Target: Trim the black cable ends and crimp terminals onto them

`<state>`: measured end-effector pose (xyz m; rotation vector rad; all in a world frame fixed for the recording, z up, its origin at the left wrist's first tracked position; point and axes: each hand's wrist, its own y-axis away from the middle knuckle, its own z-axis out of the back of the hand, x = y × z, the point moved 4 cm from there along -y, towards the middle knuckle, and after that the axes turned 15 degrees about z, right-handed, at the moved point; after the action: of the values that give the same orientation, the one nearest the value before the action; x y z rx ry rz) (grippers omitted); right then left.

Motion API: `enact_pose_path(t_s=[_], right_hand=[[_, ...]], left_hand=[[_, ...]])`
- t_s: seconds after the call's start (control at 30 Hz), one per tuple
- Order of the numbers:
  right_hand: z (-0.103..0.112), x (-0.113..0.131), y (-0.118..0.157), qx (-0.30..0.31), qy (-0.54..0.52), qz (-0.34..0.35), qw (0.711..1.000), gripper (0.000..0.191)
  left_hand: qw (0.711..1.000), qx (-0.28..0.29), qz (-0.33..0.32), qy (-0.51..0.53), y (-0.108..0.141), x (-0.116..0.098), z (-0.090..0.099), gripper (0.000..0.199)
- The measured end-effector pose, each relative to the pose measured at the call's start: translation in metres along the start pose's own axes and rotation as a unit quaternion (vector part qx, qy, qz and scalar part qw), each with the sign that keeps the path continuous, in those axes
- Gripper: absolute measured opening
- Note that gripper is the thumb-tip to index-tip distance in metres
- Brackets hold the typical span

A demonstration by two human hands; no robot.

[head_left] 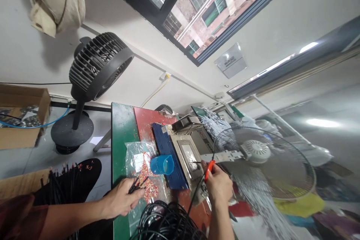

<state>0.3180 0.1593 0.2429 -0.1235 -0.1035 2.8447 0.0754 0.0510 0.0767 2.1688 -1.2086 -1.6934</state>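
Pale walls and a window stand beyond the work, with a dark fan on the floor ahead and to the left of the left hand. Below both hands is a green table, partly covered by a red mat.

Fingers and thumb of the left hand pinch a few black cable ends, which stick out past the fingertips. Just beyond that hand lies a clear plastic bag, with many tiny red and pale bits scattered over it. Ahead and to the right of the same hand is a blue cup, beside a dark blue panel.

Curled around an orange-handled tool, the right hand grips it near a beige machine; the tool's thin dark tip points leftward, over the machine in this view. Whether the tip touches anything cannot be told.

Between the hands, nearer the body, sits a heap of black cables. More black cables lie left of the left hand, over the forearm's far side. Right of the right hand are a round wire-guarded fan and loose pale wires.
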Motion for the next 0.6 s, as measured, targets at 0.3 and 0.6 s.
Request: enact_pose_path(t_s=[0.3, 0.6], right_hand=[[0.0001, 0.005, -0.0001, 0.006, 0.013, 0.013, 1.0, 0.048], [0.0001, 0.0035, -0.0015, 0.008, 0.026, 0.003, 1.0, 0.049]], left_hand=[[1.0, -0.005, -0.006, -0.012, 0.0006, 0.0008, 0.0001, 0.045], [1.0, -0.004, -0.008, -0.014, -0.0007, 0.0008, 0.0012, 0.046]])
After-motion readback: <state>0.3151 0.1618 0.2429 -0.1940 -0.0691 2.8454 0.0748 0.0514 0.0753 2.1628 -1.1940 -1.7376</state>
